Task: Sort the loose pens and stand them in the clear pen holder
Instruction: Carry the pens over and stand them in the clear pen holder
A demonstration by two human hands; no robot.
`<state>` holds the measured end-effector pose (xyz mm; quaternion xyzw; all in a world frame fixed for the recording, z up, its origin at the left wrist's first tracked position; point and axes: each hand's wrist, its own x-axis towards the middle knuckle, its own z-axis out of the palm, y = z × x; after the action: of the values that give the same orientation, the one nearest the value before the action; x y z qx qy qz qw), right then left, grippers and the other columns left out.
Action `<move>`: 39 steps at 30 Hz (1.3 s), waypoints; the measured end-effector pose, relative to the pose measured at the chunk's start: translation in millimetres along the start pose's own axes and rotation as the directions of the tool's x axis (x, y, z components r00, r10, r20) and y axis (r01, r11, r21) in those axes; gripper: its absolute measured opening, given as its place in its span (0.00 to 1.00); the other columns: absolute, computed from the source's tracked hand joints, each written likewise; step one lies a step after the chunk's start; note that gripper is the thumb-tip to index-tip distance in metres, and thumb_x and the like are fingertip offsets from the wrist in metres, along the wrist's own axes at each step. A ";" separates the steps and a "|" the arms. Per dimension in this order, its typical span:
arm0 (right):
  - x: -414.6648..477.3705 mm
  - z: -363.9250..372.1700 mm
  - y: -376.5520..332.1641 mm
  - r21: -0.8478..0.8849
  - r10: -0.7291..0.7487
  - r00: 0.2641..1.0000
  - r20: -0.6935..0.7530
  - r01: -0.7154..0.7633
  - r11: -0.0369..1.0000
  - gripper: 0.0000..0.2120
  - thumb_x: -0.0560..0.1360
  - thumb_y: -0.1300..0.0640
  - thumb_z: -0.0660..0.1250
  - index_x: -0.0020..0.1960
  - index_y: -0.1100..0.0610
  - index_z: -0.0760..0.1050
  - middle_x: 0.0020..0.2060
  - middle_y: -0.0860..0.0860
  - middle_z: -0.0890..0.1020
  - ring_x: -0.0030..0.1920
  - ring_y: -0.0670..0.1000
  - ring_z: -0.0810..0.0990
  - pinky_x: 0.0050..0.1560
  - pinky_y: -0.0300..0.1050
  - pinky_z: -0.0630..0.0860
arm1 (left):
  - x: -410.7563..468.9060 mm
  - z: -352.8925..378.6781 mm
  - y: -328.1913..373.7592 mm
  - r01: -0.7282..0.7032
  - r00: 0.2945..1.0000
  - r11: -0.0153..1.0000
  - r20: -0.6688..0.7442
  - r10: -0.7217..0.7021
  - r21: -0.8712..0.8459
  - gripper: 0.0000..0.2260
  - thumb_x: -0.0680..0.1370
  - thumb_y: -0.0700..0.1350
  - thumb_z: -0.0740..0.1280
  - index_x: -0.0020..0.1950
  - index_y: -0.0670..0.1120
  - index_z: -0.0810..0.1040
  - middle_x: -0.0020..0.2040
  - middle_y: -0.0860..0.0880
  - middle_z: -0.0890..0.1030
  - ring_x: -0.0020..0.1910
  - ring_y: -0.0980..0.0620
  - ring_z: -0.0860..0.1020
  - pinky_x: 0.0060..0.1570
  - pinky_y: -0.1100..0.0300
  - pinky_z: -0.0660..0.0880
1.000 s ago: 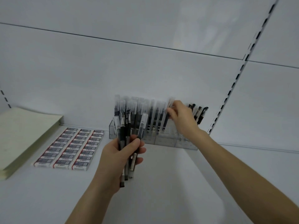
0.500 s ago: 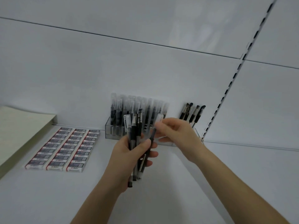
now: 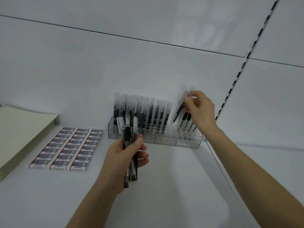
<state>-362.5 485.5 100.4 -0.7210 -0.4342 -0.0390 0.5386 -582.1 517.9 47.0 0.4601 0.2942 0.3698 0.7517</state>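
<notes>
A clear pen holder (image 3: 164,141) stands against the back wall of the white shelf. Its left and middle sections carry several upright clear-capped pens (image 3: 143,111); its right section has a few black-grip pens (image 3: 185,120). My left hand (image 3: 125,158) grips a bundle of loose pens (image 3: 130,134) upright in front of the holder. My right hand (image 3: 199,109) is raised over the holder's right section and pinches one pen (image 3: 180,109), tilted, its lower end above the slots.
Three rows of boxed erasers (image 3: 65,148) lie flat on the shelf to the left. A pale stack of paper (image 3: 21,129) sits at the far left. A slotted upright rail (image 3: 238,76) runs up the wall on the right.
My right hand took a pen from the bundle and carried it up and right, over the holder's right section. The left hand's bundle moved slightly left and looks thinner.
</notes>
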 end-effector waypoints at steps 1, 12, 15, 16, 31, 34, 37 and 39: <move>1.0 4.8 1.0 -0.019 -0.018 1.000 0.013 0.018 1.000 0.03 0.77 0.58 0.63 0.45 0.58 0.72 0.38 0.51 0.80 0.43 0.55 0.82 0.50 0.56 0.78 | -0.8 -0.6 0.2 -0.013 1.000 1.000 0.007 0.013 0.014 0.05 0.76 0.41 0.64 0.48 0.41 0.77 0.33 0.47 0.82 0.28 0.54 0.80 0.28 0.63 0.77; -9.0 33.7 27.5 -0.194 0.095 0.970 0.225 -0.051 0.980 0.10 0.76 0.54 0.65 0.47 0.62 0.75 0.44 0.59 0.82 0.46 0.58 0.81 0.52 0.56 0.76 | -6.8 -7.6 4.3 -0.064 0.998 0.996 0.020 0.062 0.067 0.07 0.75 0.40 0.65 0.50 0.38 0.77 0.36 0.46 0.81 0.30 0.55 0.81 0.29 0.64 0.77; -18.6 24.5 21.0 -0.212 0.125 0.973 0.192 -0.084 0.974 0.15 0.76 0.52 0.65 0.56 0.62 0.76 0.47 0.54 0.81 0.49 0.52 0.80 0.55 0.48 0.76 | -7.1 -6.5 4.7 -0.079 0.996 0.993 0.049 0.075 0.083 0.06 0.76 0.41 0.64 0.50 0.40 0.77 0.36 0.49 0.84 0.32 0.54 0.82 0.29 0.65 0.77; -24.1 20.2 15.6 -0.159 0.109 0.982 0.154 -0.085 0.984 0.12 0.76 0.52 0.65 0.53 0.60 0.78 0.45 0.53 0.82 0.47 0.50 0.81 0.54 0.47 0.76 | -7.0 -5.1 4.4 -0.084 0.995 0.993 0.060 0.079 0.089 0.06 0.76 0.41 0.64 0.50 0.41 0.77 0.36 0.49 0.85 0.32 0.54 0.82 0.29 0.65 0.77; -23.8 -20.7 -15.4 0.267 0.152 0.988 0.028 -0.154 0.951 0.02 0.76 0.58 0.65 0.46 0.56 0.75 0.34 0.51 0.82 0.36 0.51 0.83 0.42 0.47 0.82 | 5.0 2.9 -8.6 -0.048 0.999 0.989 0.007 0.047 0.143 0.05 0.76 0.43 0.64 0.48 0.43 0.77 0.39 0.46 0.80 0.37 0.52 0.82 0.34 0.60 0.80; -5.4 -18.8 -5.7 0.110 0.067 0.995 -0.074 -0.059 0.992 0.03 0.76 0.56 0.64 0.48 0.55 0.73 0.35 0.49 0.81 0.40 0.54 0.82 0.48 0.54 0.80 | 3.9 2.5 -7.2 -0.015 1.000 0.984 -0.014 0.018 0.178 0.05 0.76 0.42 0.64 0.45 0.43 0.79 0.33 0.46 0.73 0.29 0.56 0.75 0.29 0.65 0.75; 1.3 -7.3 2.0 0.013 0.018 0.998 -0.055 -0.017 1.000 0.03 0.77 0.56 0.64 0.49 0.55 0.72 0.35 0.47 0.80 0.38 0.50 0.81 0.48 0.53 0.79 | 3.3 1.0 -8.2 -0.010 1.000 0.981 0.002 0.010 0.196 0.06 0.77 0.39 0.62 0.47 0.43 0.79 0.34 0.46 0.72 0.32 0.54 0.73 0.29 0.66 0.74; 2.9 0.1 6.2 -0.020 0.000 0.999 -0.040 -0.001 1.000 0.05 0.77 0.56 0.63 0.51 0.57 0.72 0.37 0.49 0.80 0.41 0.52 0.81 0.49 0.54 0.79 | 2.2 -0.6 -8.9 -0.038 0.999 0.976 0.020 0.034 0.216 0.06 0.77 0.39 0.63 0.49 0.42 0.79 0.34 0.46 0.75 0.32 0.54 0.75 0.32 0.64 0.75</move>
<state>-356.6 487.0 97.3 -0.7256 -0.4227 -0.0576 0.5400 -578.9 517.3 38.4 0.5473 0.3182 0.3455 0.6927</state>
